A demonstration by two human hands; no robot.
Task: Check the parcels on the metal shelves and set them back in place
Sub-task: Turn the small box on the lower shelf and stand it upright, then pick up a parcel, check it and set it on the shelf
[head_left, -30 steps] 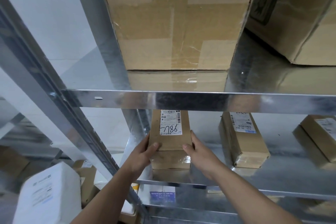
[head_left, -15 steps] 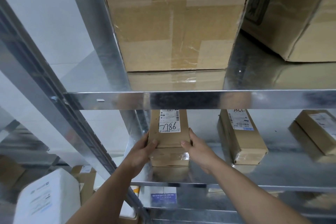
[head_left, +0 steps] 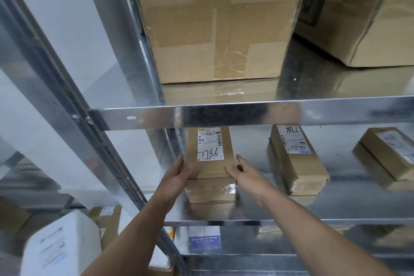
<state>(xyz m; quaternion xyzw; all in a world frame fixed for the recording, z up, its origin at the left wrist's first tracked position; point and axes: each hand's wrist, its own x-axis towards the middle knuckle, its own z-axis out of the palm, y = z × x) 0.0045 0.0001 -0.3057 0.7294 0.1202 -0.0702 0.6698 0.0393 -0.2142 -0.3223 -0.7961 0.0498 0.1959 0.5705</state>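
Note:
A small brown cardboard parcel [head_left: 209,164] lies flat at the left end of the middle metal shelf [head_left: 257,206]. Its white label bears the handwritten number 7786. My left hand [head_left: 179,176] holds its left side, thumb over the top edge. My right hand [head_left: 245,175] holds its right side, thumb on the top corner and index finger stretched along the side. A second parcel [head_left: 295,159] with a label marked 98LL lies to the right. A third parcel [head_left: 387,154] lies further right.
Two large cardboard boxes [head_left: 215,20] [head_left: 367,9] stand on the shelf above, whose steel beam [head_left: 246,111] crosses just over the parcels. The shelf's upright post [head_left: 67,87] slants down the left side. A white package [head_left: 60,246] and more boxes sit lower left.
The parcel's handwritten number read upside down a second ago and reads upright now. Both hands stay on its sides, their fingers straighter than before.

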